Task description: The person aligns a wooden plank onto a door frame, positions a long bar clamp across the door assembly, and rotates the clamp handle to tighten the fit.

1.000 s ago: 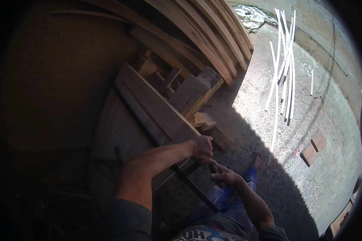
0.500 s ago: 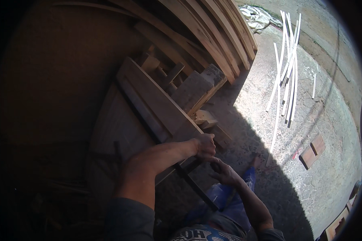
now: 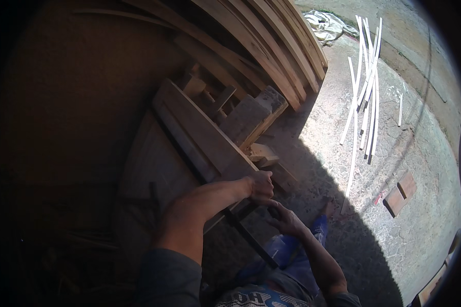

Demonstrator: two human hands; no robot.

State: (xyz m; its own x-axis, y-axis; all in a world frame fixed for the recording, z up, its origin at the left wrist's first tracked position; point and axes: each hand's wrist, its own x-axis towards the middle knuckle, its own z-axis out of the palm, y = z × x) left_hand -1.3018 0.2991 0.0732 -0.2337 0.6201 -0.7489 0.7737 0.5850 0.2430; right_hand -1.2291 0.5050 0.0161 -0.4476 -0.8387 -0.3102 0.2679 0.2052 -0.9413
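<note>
A wooden panel [image 3: 192, 128] with a raised frame, like a cabinet or door leaf, lies slanting before me. The long dark bar of a bar clamp [image 3: 176, 143] crosses it and runs past its near edge, its free end close to my legs. My left hand [image 3: 262, 185] is a closed fist at the panel's near right corner; what lies inside the fist is hidden. Just below it, my right hand [image 3: 287, 220] curls round a dark part at the clamp's end. The two hands almost touch, and my left forearm passes over the bar.
Long boards [image 3: 261, 41] are stacked at the top. A rough block [image 3: 248, 117] and wood offcuts [image 3: 264, 153] sit beside the panel. On the sunlit floor lie thin white strips [image 3: 366, 92], two brown wood pieces [image 3: 399, 194] and a pale cloth [image 3: 328, 25].
The view has shifted slightly, so the panel and floor items sit a little lower. Both hands keep nearly the same place and grip.
</note>
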